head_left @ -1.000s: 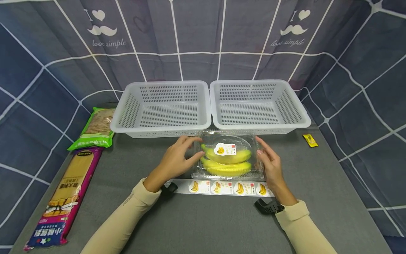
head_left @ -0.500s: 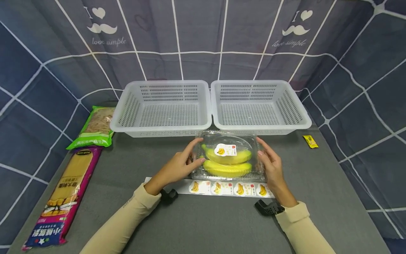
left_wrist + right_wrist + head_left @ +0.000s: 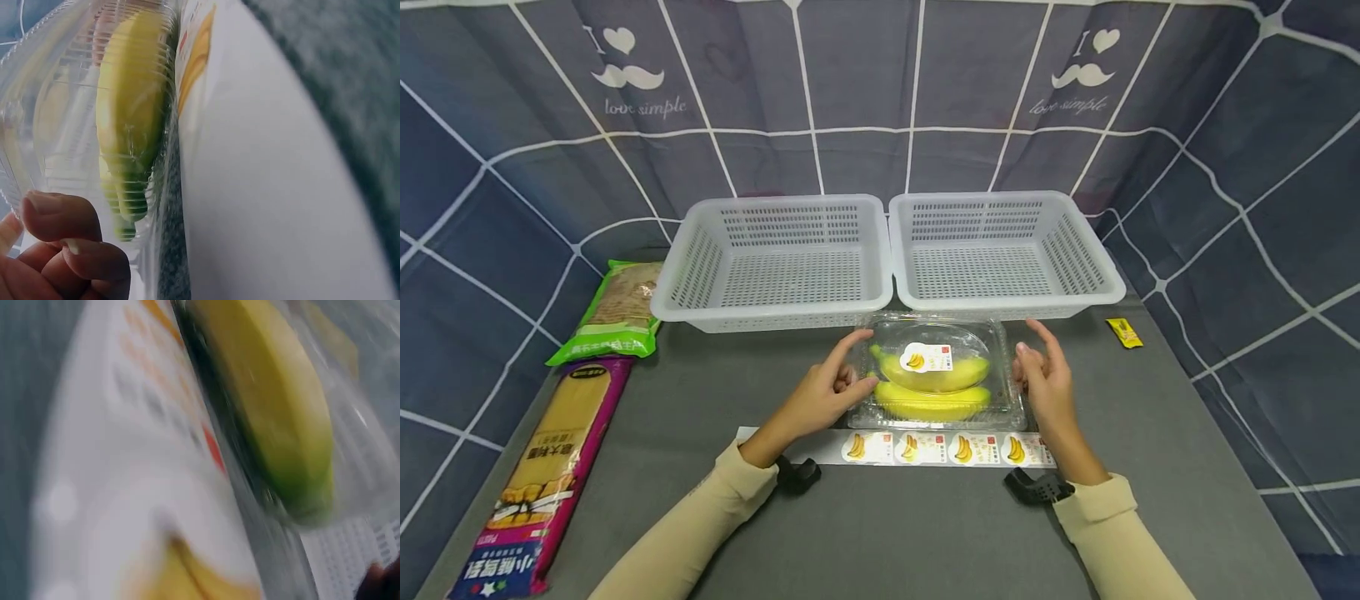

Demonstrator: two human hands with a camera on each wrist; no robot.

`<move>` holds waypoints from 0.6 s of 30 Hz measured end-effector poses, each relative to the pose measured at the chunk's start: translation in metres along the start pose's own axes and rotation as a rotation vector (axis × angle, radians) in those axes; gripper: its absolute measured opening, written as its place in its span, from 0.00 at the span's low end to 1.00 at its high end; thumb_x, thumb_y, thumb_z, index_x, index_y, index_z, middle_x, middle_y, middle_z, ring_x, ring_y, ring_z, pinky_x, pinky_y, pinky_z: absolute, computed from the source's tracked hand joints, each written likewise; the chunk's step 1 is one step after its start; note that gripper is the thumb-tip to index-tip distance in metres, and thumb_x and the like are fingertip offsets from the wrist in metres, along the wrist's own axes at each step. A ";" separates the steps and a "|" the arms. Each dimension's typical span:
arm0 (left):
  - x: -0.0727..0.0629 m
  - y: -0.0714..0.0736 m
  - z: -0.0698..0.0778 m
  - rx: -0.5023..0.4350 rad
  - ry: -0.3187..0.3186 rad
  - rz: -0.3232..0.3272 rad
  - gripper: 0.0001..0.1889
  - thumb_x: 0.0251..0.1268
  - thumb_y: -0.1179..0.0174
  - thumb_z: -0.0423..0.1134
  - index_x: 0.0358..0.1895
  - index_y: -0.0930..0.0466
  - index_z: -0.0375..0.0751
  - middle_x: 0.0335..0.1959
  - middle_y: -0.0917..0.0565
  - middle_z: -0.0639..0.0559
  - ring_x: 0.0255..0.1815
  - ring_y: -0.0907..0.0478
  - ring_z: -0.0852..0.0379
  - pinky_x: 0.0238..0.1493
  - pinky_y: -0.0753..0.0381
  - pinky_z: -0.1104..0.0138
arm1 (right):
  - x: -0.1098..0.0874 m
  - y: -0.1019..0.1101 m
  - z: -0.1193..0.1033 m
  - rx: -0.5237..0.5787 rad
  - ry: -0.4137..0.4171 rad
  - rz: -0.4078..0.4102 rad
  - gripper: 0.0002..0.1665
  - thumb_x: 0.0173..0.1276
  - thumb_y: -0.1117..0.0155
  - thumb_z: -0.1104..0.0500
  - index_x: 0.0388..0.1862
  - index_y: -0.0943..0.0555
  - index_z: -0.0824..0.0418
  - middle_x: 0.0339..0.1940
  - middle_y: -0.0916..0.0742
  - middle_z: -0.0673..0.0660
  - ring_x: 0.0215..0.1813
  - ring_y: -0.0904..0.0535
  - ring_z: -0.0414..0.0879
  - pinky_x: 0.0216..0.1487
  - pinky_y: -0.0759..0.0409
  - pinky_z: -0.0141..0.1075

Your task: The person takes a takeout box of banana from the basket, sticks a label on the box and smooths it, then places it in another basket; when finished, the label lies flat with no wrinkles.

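A clear plastic clamshell box (image 3: 996, 408) holds yellow bananas (image 3: 933, 402) and lies in the middle of the grey table in the head view. A white banana sticker (image 3: 927, 357) sits on its lid. My left hand (image 3: 814, 407) is at the box's left side, index finger and thumb stretched to its edge, the other fingers curled under. My right hand (image 3: 1047, 387) is just right of the box, its index finger raised and nothing held. A strip of banana stickers (image 3: 917, 448) lies along the box's near side; the left wrist view shows its bare white end (image 3: 262, 187).
Two white perforated baskets (image 3: 775, 318) (image 3: 1011, 307) stand side by side behind the box. At the left lie a green-edged bag (image 3: 617, 308) and a long noodle packet (image 3: 550, 467). A small yellow packet (image 3: 1124, 332) is at the right.
My right hand has come away from the box's right edge and moved slightly right, its index finger lifting. The left hand stays at the left edge. The head view has shifted a little.
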State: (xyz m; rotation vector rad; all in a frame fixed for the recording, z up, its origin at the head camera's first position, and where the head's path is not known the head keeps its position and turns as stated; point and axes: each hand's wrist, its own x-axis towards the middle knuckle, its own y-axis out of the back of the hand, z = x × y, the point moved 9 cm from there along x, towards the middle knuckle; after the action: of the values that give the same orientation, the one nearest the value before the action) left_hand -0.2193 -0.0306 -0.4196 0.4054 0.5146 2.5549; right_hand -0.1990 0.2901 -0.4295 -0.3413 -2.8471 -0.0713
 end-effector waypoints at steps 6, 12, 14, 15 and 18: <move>-0.003 0.003 -0.001 -0.021 -0.013 0.025 0.36 0.74 0.37 0.38 0.80 0.43 0.52 0.17 0.31 0.53 0.15 0.41 0.61 0.21 0.37 0.68 | 0.021 0.037 -0.013 0.118 -0.003 0.219 0.11 0.77 0.41 0.66 0.56 0.27 0.64 0.19 0.24 0.56 0.17 0.27 0.44 0.21 0.23 0.30; -0.004 0.005 0.015 -0.070 0.018 0.003 0.34 0.76 0.39 0.36 0.79 0.44 0.47 0.18 0.29 0.51 0.16 0.32 0.59 0.22 0.28 0.66 | 0.052 0.075 -0.014 0.259 -0.063 0.372 0.10 0.74 0.42 0.70 0.50 0.28 0.60 0.19 0.24 0.55 0.14 0.28 0.42 0.20 0.23 0.31; -0.005 0.005 0.024 -0.092 0.026 0.003 0.34 0.75 0.40 0.34 0.79 0.44 0.42 0.18 0.29 0.51 0.16 0.32 0.60 0.23 0.27 0.67 | 0.061 0.086 -0.013 0.312 -0.067 0.424 0.09 0.74 0.43 0.70 0.50 0.28 0.61 0.20 0.25 0.56 0.14 0.30 0.43 0.19 0.23 0.32; -0.005 0.005 0.029 -0.099 0.027 0.001 0.34 0.75 0.40 0.32 0.79 0.44 0.39 0.18 0.30 0.51 0.17 0.33 0.61 0.23 0.28 0.67 | 0.064 0.091 -0.012 0.347 -0.067 0.457 0.08 0.74 0.43 0.70 0.49 0.27 0.61 0.20 0.26 0.56 0.14 0.31 0.43 0.18 0.23 0.33; -0.003 0.002 0.028 -0.116 0.034 -0.008 0.34 0.75 0.40 0.32 0.79 0.44 0.39 0.18 0.30 0.51 0.17 0.33 0.61 0.23 0.28 0.68 | 0.071 0.107 -0.007 0.442 -0.046 0.576 0.05 0.75 0.44 0.70 0.46 0.25 0.63 0.19 0.28 0.56 0.12 0.33 0.42 0.16 0.25 0.32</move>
State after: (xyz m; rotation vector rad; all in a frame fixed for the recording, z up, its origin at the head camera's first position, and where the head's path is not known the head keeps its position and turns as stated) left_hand -0.2070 -0.0257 -0.3948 0.3188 0.3763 2.5729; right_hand -0.2386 0.4092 -0.4020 -1.0364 -2.5870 0.6673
